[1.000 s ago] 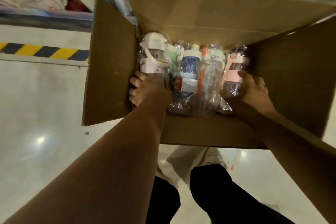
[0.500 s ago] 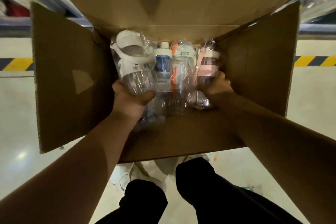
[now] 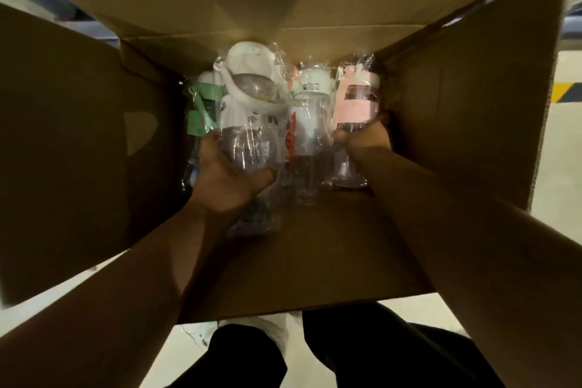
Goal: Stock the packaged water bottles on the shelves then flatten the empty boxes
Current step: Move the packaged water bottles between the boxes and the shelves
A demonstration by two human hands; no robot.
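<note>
Though no label reads clearly (wrapper glare), left hand (image 3: 226, 176) closed round white-lidded bottle (image 3: 248, 123), right hand (image 3: 365, 138) round pink-banded bottle (image 3: 356, 104).

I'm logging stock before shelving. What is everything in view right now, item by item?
open brown cardboard box: one, brown, in front of the person, flaps spread
large wrapped clear bottle with white lid: one, clear and white, in the box, left of centre
wrapped clear bottle with green lid: one, green, far left in the box
wrapped clear bottle with white cap and orange strap: one, in the box, centre
wrapped clear bottle with pink band: one, pink, right in the box
yellow and black floor stripe: one, right edge
black trouser legs: two, bottom
left hand: one, fingers round the white-lidded bottle
right hand: one, gripping the pink-banded bottle
</note>
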